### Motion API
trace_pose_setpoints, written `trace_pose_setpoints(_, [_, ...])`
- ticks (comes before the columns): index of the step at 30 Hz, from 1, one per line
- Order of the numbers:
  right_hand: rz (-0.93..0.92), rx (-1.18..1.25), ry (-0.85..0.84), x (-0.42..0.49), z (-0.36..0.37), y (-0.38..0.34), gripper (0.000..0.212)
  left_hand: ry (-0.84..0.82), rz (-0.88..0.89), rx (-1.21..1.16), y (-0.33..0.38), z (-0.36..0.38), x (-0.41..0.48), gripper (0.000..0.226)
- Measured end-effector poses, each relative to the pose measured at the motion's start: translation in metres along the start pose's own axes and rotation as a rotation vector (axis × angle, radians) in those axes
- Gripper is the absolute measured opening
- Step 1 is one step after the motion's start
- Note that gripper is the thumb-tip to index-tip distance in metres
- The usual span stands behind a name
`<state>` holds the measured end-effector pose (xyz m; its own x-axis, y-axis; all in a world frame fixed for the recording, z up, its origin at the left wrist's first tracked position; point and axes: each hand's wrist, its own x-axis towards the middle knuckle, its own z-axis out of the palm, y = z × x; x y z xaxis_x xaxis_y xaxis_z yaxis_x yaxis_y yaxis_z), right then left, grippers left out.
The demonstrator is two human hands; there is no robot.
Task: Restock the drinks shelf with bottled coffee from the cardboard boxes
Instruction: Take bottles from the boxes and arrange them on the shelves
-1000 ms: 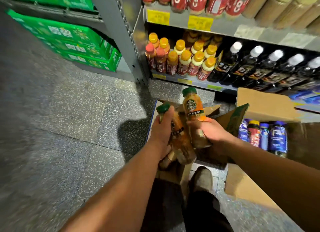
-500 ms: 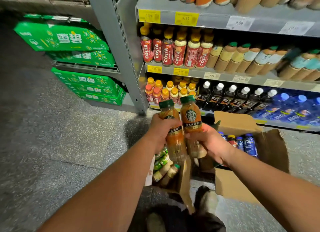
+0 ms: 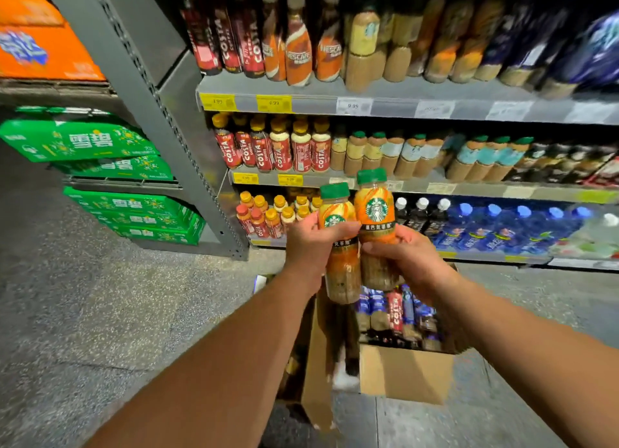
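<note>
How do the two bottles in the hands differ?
Left bottle, in the left hand, sits lower than right bottle, in the right hand. Right bottle's logo faces the camera in full; left bottle's is partly hidden by that hand. Both are roughly upright, green-capped, orange-labelled.

Coffee bottles (image 3: 376, 219): glossy clear plastic, shiny printed sleeves, smooth green caps | cardboard box (image 3: 405, 374): matt brown card | shelf upright (image 3: 134, 65): grey painted metal, dull sheen | floor (image 3: 100, 313): speckled grey stone, gritty-looking | soda cases (image 3: 83, 142): glossy print
</note>
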<state>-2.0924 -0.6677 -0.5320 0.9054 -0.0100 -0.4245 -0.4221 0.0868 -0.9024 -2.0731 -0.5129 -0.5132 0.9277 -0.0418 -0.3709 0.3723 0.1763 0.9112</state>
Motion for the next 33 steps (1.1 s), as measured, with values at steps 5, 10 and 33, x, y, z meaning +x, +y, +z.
trace_pose_setpoints(5, [-0.099,-0.049,0.080,-0.015,-0.065,-0.041,0.035,-0.010,0.024,0.001,0.025,0.075,-0.006,0.033])
trace_pose_setpoints(10, [-0.151,-0.048,0.132,-0.018,-0.108,-0.081,0.032,-0.002,0.035,-0.025,0.053,0.129,-0.001,0.046])
trace_pose_setpoints(33, [-0.300,-0.175,0.314,0.129,-0.193,-0.200,0.040,-0.220,0.316,0.088,0.136,0.237,0.177,0.038])
